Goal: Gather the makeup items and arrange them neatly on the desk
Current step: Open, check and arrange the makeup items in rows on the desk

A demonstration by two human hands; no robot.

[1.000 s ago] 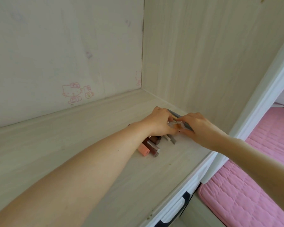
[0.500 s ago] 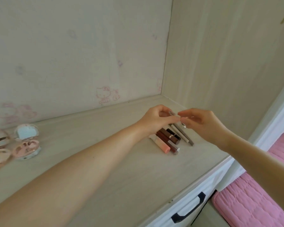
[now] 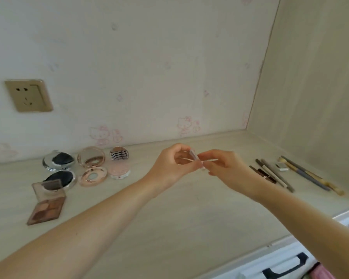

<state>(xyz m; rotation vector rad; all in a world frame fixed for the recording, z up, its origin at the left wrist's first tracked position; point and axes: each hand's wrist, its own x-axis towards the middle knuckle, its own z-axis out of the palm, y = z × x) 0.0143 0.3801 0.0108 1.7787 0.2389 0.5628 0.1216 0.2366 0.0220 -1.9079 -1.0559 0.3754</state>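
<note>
Above the middle of the pale wooden desk (image 3: pixel 169 218), my left hand (image 3: pixel 172 165) and my right hand (image 3: pixel 224 168) meet and both pinch a small clear makeup tube (image 3: pixel 195 158). A row of pencils and lipsticks (image 3: pixel 272 175) lies to the right of my right hand, partly hidden by it. Two long brushes (image 3: pixel 308 175) and a small white piece (image 3: pixel 281 166) lie further right. On the left sit open round compacts: black cushions (image 3: pixel 59 161), a rose-gold compact (image 3: pixel 92 167), a white compact with striped puff (image 3: pixel 119 162), and a brown eyeshadow palette (image 3: pixel 46 204).
A wall socket (image 3: pixel 28 95) sits on the back wall at left. A side panel (image 3: pixel 310 87) closes the desk on the right. The front edge carries a white drawer with a black handle (image 3: pixel 284 264) at lower right.
My hands have lifted off the row of pencils and moved left, carrying the small tube above the desk. The view has swung left, bringing the compacts, palette and wall socket into sight.
</note>
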